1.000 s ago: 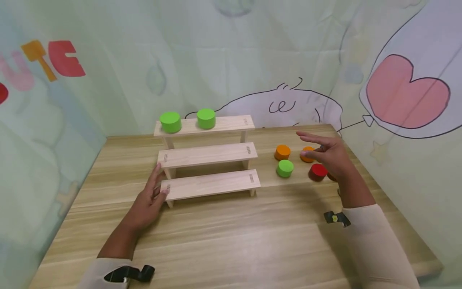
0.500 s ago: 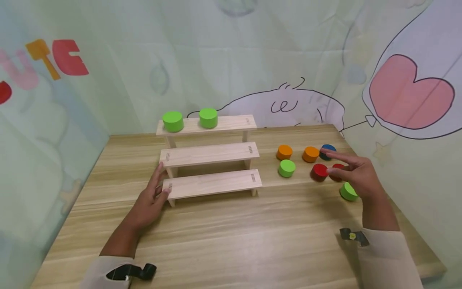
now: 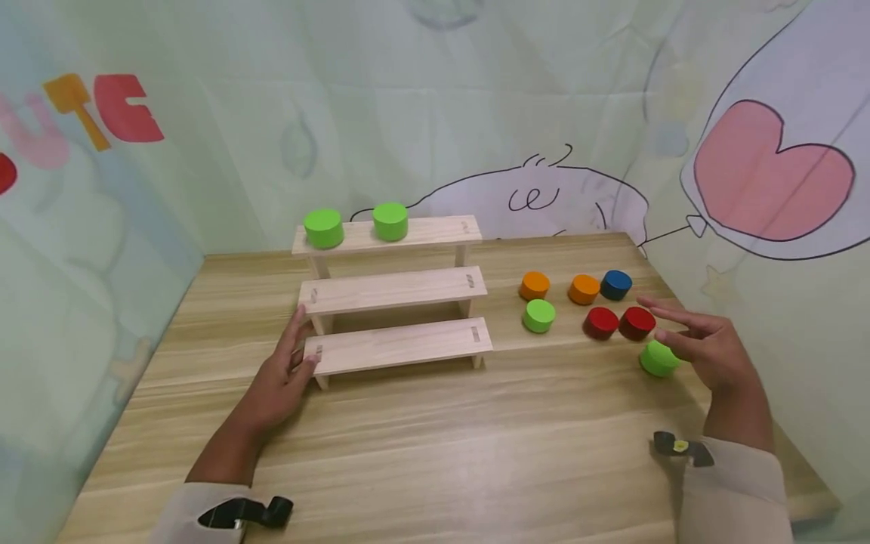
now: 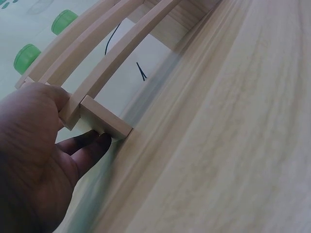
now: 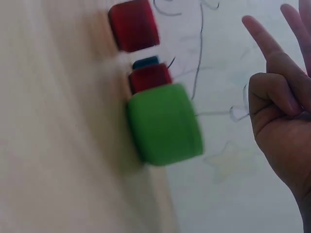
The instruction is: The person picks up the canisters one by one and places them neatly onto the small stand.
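A three-step wooden display stand [image 3: 401, 346] stands on the table, seen end-on in the left wrist view. My left hand [image 3: 280, 384] grips its left end, thumb at the lowest step and fingers against the side. In the left wrist view, fingertips [image 4: 103, 140] press the end leg. Raised at the right, my right hand [image 3: 714, 351] holds nothing, its fingers spread apart. It hovers beside a green round block [image 3: 659, 359], overlapping its edge in the head view. Close by sit a red block [image 3: 637, 323] and another red block [image 3: 601, 323].
Two green blocks [image 3: 324, 229] stand on the top step. Right of the stand are an orange block [image 3: 535, 285], a green block [image 3: 539, 316], a second orange block [image 3: 584, 289] and a blue block [image 3: 615, 285]. A printed curtain [image 3: 238, 136] hangs behind the table [image 3: 435, 453].
My right hand has moved right and toward me, from over the far orange block to beside the near green one, uncovering the blue and red blocks. My left hand stays at the stand.
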Demonstrator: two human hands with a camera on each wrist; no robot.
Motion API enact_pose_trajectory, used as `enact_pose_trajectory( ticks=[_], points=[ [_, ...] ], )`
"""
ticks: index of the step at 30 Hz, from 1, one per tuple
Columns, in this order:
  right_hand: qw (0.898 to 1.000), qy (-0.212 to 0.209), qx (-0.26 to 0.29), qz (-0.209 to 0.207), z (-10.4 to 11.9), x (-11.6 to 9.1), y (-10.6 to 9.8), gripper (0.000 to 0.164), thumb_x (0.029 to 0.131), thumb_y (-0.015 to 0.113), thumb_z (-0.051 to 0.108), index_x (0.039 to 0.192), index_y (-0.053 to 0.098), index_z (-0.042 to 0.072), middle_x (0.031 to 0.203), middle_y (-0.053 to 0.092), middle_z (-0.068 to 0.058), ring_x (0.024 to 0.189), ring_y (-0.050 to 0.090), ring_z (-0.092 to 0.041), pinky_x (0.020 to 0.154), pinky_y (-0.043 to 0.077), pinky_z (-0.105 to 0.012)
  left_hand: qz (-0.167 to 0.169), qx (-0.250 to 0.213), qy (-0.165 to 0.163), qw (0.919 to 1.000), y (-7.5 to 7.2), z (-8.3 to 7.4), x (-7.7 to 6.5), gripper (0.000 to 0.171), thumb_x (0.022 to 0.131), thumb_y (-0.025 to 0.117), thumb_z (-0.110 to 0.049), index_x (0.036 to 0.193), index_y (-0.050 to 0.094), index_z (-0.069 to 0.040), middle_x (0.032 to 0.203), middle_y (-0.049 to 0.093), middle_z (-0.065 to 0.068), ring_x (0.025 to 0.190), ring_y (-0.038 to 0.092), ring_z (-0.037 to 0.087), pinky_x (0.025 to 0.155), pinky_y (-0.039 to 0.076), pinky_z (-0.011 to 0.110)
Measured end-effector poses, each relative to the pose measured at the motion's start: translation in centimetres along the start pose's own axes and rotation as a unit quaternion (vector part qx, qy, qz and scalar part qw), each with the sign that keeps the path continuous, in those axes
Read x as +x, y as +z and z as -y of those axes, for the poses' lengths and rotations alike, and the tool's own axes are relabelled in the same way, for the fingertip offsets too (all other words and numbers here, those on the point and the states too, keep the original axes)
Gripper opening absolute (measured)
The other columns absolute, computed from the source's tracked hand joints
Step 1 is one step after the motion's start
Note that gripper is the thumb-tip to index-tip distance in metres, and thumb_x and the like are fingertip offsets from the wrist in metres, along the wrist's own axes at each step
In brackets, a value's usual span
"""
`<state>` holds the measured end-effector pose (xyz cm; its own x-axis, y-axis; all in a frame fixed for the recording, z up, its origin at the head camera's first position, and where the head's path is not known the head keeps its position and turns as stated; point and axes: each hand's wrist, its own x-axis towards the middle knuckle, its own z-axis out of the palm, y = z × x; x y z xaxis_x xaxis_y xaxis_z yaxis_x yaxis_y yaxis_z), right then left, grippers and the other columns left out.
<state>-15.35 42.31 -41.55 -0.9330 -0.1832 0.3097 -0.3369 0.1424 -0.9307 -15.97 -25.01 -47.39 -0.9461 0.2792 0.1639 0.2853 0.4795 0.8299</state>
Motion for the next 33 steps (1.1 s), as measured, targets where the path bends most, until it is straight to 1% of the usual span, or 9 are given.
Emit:
enact_pose_trajectory(
  ticks=[3,6,9,15,18,22,26,29,33],
  points=[
    [0.998,0.022,0.052,0.013,-0.7,-0.4,-1.2,0.046,0.106,0.051,-0.017,0.151,0.056,-0.007,0.149,0.072,0.009,0.104,0.066,0.0,0.059,0.047,-0.016,-0.003,-0.001,0.0,1.0,-0.1,-0.1,0.0,0.086,0.117,0.048,-0.014,0.175,-0.009,-0.043,0.179,0.023,0.029,0.155,0.042,0.057,0.111,0.053,0.033],
    [0.998,0.048,0.05,-0.004,-1.1,-1.3,-2.2,0.047,0.107,0.052,-0.015,0.153,0.054,-0.005,0.143,0.075,0.013,0.066,0.043,-0.016,0.057,0.026,-0.035,-0.001,-0.004,0.001,1.0,0.0,0.0,0.0,0.086,0.117,0.048,-0.013,0.175,-0.008,-0.042,0.178,0.023,0.03,0.155,0.042,0.057,0.106,0.049,0.014],
    [0.995,0.097,0.006,-0.036,-1.3,-1.9,-3.0,0.046,0.109,0.06,-0.004,0.154,0.058,0.002,0.132,0.077,0.019,0.06,0.024,-0.026,0.062,0.02,-0.043,-0.005,-0.006,0.005,1.0,0.1,0.0,0.0,0.086,0.117,0.048,-0.012,0.176,-0.008,-0.04,0.178,0.024,0.032,0.154,0.043,0.058,0.1,0.043,0.002],
    [0.98,0.182,-0.067,-0.036,-2.1,-2.5,-4.6,0.049,0.109,0.067,0.011,0.157,0.059,0.013,0.11,0.073,0.026,0.062,0.029,-0.025,0.059,0.019,-0.045,-0.009,-0.011,0.012,0.9998,0.2,0.0,0.1,0.087,0.116,0.048,-0.009,0.176,-0.008,-0.039,0.177,0.025,0.034,0.152,0.043,0.06,0.097,0.043,0.0],
    [0.973,0.203,-0.107,-0.015,-2.5,-2.9,-5.2,0.05,0.11,0.066,0.014,0.159,0.057,0.015,0.12,0.07,0.036,0.078,0.052,-0.005,0.056,0.033,-0.026,-0.007,-0.015,0.012,0.9998,0.2,0.0,0.2,0.087,0.116,0.048,-0.008,0.176,-0.008,-0.038,0.177,0.024,0.034,0.152,0.043,0.061,0.097,0.044,0.0],
    [0.969,0.205,-0.135,0.029,-3.1,-2.9,-5.6,0.052,0.111,0.065,0.017,0.161,0.054,0.011,0.145,0.061,0.039,0.126,0.048,0.024,0.091,0.045,-0.005,-0.006,-0.016,0.012,0.9998,0.0,0.0,0.1,0.087,0.117,0.047,-0.009,0.176,-0.01,-0.038,0.177,0.022,0.035,0.152,0.041,0.062,0.097,0.043,-0.001],
    [0.958,0.229,-0.164,0.051,-3.4,-2.7,-5.5,0.055,0.109,0.068,0.025,0.162,0.054,0.017,0.149,0.058,0.038,0.127,0.042,0.026,0.116,0.043,-0.029,-0.005,-0.014,0.014,0.9998,0.0,-0.1,0.1,0.086,0.117,0.046,-0.009,0.176,-0.01,-0.037,0.177,0.022,0.035,0.152,0.04,0.062,0.097,0.043,-0.001],
    [0.952,0.251,-0.169,0.053,-3.5,-2.7,-5.5,0.058,0.107,0.071,0.027,0.162,0.053,0.019,0.144,0.058,0.042,0.126,0.039,0.024,0.118,0.041,-0.045,-0.004,-0.015,0.013,0.9998,0.0,-0.1,0.1,0.086,0.117,0.046,-0.01,0.176,-0.011,-0.037,0.177,0.022,0.036,0.151,0.04,0.062,0.097,0.043,-0.001],
    [0.949,0.255,-0.175,0.055,-3.9,-2.7,-5.6,0.059,0.107,0.072,0.024,0.162,0.052,0.017,0.135,0.057,0.048,0.127,0.04,0.019,0.103,0.045,-0.019,-0.003,-0.013,0.012,0.9998,0.1,-0.1,0.2,0.087,0.117,0.047,-0.01,0.176,-0.011,-0.037,0.176,0.022,0.036,0.152,0.041,0.062,0.097,0.043,0.0]
  ],
)
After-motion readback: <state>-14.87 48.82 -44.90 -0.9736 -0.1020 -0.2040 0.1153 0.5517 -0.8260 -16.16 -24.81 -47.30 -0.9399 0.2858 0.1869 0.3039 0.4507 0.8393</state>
